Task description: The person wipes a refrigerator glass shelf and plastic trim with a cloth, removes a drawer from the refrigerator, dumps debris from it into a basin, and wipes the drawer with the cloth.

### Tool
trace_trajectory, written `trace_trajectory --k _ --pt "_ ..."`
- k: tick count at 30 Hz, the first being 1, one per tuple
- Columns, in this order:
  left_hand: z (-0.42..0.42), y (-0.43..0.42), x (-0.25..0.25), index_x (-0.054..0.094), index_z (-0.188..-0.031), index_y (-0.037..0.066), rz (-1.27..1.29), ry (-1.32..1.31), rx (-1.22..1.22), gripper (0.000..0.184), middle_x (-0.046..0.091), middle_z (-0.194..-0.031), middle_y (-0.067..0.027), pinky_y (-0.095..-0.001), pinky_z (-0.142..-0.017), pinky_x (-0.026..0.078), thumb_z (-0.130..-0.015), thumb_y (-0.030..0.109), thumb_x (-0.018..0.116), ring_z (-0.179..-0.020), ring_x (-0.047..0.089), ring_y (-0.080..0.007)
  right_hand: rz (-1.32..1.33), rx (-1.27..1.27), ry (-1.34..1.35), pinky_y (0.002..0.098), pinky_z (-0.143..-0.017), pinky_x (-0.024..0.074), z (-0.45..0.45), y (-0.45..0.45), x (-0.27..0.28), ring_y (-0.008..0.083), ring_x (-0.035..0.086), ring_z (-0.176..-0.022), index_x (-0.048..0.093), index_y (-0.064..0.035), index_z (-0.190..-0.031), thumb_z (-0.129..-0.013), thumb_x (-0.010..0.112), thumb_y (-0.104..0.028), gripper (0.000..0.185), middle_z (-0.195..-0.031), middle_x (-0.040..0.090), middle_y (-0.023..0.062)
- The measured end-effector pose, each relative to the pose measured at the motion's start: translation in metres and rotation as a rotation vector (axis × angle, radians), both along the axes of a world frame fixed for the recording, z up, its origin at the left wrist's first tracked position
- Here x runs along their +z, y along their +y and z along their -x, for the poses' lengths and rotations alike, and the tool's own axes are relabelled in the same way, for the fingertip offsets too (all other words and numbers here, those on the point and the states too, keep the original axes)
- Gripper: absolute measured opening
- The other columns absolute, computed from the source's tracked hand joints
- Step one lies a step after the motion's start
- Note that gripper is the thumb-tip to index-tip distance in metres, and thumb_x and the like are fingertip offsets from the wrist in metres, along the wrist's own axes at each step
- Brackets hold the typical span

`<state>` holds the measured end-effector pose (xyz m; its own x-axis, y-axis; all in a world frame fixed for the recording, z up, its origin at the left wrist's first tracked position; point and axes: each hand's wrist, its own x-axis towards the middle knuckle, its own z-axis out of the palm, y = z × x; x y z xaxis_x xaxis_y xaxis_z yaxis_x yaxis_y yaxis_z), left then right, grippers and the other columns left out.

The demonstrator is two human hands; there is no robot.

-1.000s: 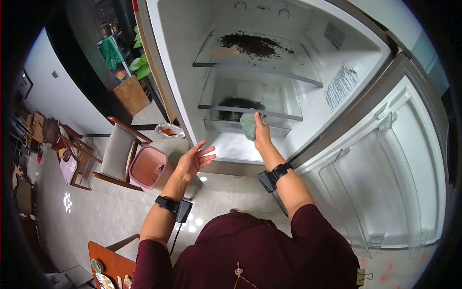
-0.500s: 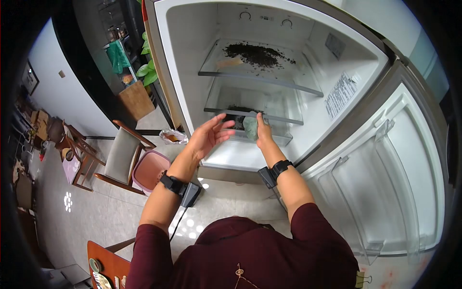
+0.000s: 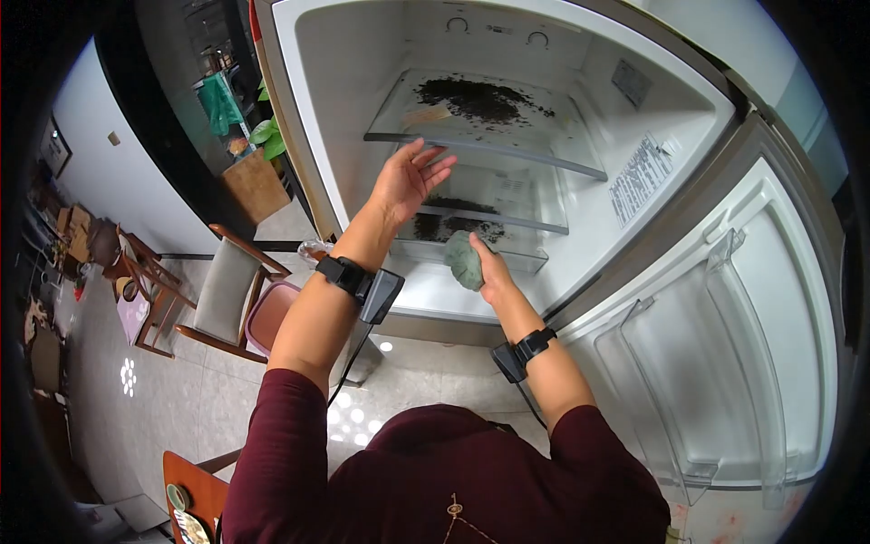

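My right hand (image 3: 490, 271) grips a crumpled grey-green cloth (image 3: 463, 260) just in front of the lower part of an open refrigerator (image 3: 358, 91). My left hand (image 3: 413, 181) is empty, fingers spread, near the front edge of the upper glass shelf (image 3: 562, 164); I cannot tell whether it touches. On that shelf lies a wide scatter of dark, soil-like crumbs (image 3: 476, 98) beside a flat tan piece (image 3: 426, 115). More dark crumbs (image 3: 453, 222) show around the lower glass shelf (image 3: 530, 221), above the cloth.
The refrigerator door (image 3: 725, 335) stands swung out on the right, with clear door bins. At left are a cushioned chair (image 3: 227, 290), a pink bin (image 3: 270, 313) and green leaves (image 3: 267, 136). A wooden table corner (image 3: 195, 480) is at the lower left.
My left hand has risen toward the upper shelf. My right hand has drawn the cloth down and back from the lower shelf, toward me.
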<state>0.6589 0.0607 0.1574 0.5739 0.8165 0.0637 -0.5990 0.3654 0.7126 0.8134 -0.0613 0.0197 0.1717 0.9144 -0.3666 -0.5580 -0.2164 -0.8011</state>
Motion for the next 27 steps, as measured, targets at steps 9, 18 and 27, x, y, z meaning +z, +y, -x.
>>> trace_trajectory --k 9,18,27 --pt "0.003 -0.022 0.013 0.057 -0.086 0.005 -0.148 0.583 0.107 0.024 0.061 -0.084 -0.0061 -0.0272 -0.071 0.052 -0.091 0.029 0.058 -0.080 0.063 -0.0220 -0.130 -0.142 -0.050 0.0332 -0.090 0.0467 -0.025 -0.004 0.015 0.0207 0.058 -0.105 0.053 0.0012 -0.122 -0.080 0.072 -0.040 0.062 -0.117 0.059 0.0103" --pt "-0.003 -0.001 0.038 0.061 -0.110 0.008 -1.600 1.117 1.278 0.030 0.062 -0.111 -0.0124 -0.0407 -0.092 0.045 -0.087 0.027 0.061 -0.110 0.054 -0.0354 -0.042 -0.142 -0.047 0.0315 -0.089 0.0468 -0.016 -0.010 -0.009 0.0195 0.059 -0.104 0.056 0.0020 -0.118 -0.080 0.072 -0.042 0.060 -0.114 0.061 0.0098" --pt "0.010 0.002 0.020 0.061 -0.111 0.008 -1.577 1.263 1.002 0.028 0.060 -0.106 -0.0112 -0.0412 -0.095 0.041 -0.083 0.015 0.058 -0.110 0.052 -0.0314 -0.019 -0.087 -0.003 0.0322 -0.083 0.0511 -0.006 -0.022 -0.016 0.0202 0.064 -0.095 0.059 0.0006 -0.114 -0.083 0.069 -0.041 0.052 -0.107 0.064 0.0104"
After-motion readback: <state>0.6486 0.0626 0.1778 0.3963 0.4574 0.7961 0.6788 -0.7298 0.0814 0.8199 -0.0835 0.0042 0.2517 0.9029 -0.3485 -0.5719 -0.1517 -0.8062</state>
